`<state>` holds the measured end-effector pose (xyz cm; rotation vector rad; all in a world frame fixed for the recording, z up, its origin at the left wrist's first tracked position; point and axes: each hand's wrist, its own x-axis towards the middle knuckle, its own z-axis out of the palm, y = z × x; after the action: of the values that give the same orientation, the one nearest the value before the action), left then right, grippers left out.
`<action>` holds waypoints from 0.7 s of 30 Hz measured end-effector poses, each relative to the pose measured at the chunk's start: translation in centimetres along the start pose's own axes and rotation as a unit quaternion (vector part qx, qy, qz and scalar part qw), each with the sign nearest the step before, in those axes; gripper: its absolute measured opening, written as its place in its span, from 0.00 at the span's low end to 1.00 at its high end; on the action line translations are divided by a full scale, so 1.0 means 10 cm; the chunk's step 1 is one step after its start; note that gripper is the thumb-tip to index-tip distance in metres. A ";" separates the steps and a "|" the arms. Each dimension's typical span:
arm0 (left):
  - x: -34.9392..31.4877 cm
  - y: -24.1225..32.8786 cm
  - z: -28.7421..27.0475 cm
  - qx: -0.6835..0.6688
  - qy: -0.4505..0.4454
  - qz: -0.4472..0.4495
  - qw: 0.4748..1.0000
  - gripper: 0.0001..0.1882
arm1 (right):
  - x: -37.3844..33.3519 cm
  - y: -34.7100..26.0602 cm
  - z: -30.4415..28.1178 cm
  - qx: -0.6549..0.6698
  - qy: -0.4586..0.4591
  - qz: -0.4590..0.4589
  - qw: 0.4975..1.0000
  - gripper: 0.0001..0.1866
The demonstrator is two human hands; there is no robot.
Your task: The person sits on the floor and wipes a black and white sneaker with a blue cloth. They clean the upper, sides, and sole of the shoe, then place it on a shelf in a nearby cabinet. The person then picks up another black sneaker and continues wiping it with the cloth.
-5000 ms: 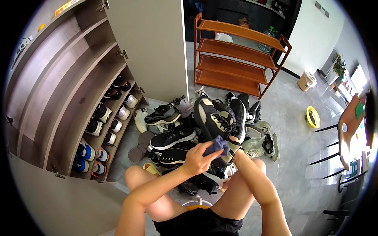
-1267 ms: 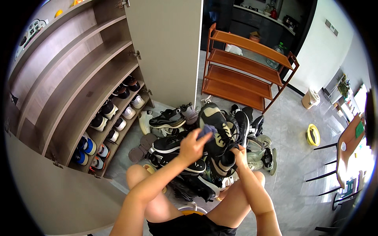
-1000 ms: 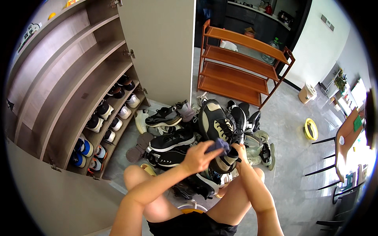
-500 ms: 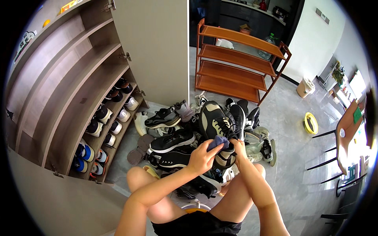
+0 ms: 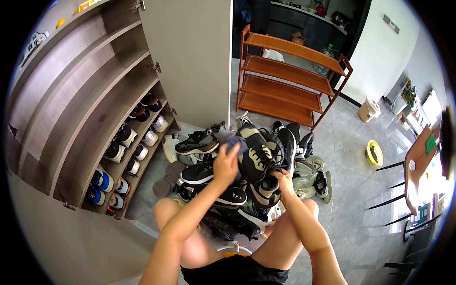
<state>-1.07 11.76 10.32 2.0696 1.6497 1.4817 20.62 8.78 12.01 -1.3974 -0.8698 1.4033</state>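
Observation:
My left hand [image 5: 226, 164] pinches a bunched blue-grey cloth [image 5: 237, 141], held against or close by the left side of a black-and-beige sneaker [image 5: 251, 151]. Around the collar of that sneaker my right hand [image 5: 284, 181] is closed, keeping it tilted with the toe pointing away from me. Beneath and around it lies a heap of shoes, among them a black sneaker with a white sole [image 5: 197, 172], a black-and-grey sneaker [image 5: 195, 142] and pale grey-green shoes [image 5: 305, 180]. Part of the heap is hidden by my arms and the held sneaker.
On the left an open shoe cabinet [image 5: 90, 90] has several pairs on its lower shelves; its door [image 5: 190, 61] stands beyond the heap. A brown wooden rack [image 5: 280, 90] stands behind. Rightward are a yellow basin [image 5: 375, 153], a bin [image 5: 368, 110] and a chair [image 5: 412, 175].
My left hand has moved left and away from me with the cloth, from the sneaker's opening to its side. The sneaker has turned slightly in my right hand.

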 end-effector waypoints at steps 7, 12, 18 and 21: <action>-0.37 0.74 -0.02 -0.155 -0.089 0.056 0.982 0.22 | 0.07 -0.09 -0.08 0.071 0.094 -0.053 0.992 0.09; -0.38 0.26 0.25 -0.170 -0.080 -0.144 0.972 0.24 | 0.00 -0.04 0.03 -0.138 0.038 -0.155 0.978 0.20; -0.41 0.24 0.36 -0.311 -0.158 -0.249 0.904 0.31 | 0.03 0.11 -0.03 -0.204 0.007 -0.246 0.947 0.34; -0.36 0.29 0.17 -0.307 -0.204 -0.275 0.888 0.29 | -0.13 -0.03 0.00 -0.300 -0.022 -0.323 0.897 0.32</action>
<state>2.36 8.55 9.01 1.3013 1.2279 1.0773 20.53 7.65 12.68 -1.3114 -1.7096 0.6689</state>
